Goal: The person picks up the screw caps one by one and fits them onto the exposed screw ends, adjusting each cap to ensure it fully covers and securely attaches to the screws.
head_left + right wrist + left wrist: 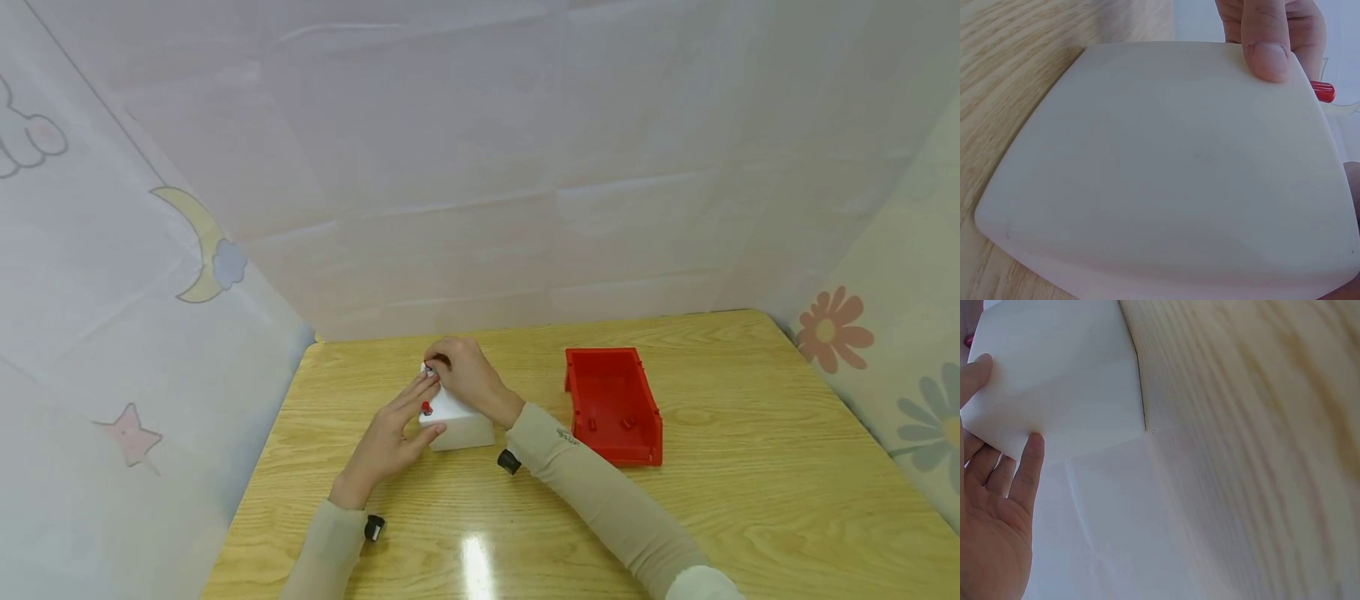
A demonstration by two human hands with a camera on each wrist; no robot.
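Note:
A white box (462, 431) with a sloping top sits on the table. A small red cap (427, 407) stands on its top near the left edge, also visible past the box edge in the right wrist view. My left hand (390, 433) holds the box, thumb (1269, 59) on the front face and other fingers over the top and side. My right hand (472, 379) reaches across the box to its far end. Its thumb and index finger pinch a small part there, mostly hidden by the fingers; I cannot tell its kind.
Right of the box stands a red open bin (606, 362), with a couple of small red pieces (628, 422) on its floor. The wooden table (750, 500) meets pale fabric walls (487, 250) at the back and sides.

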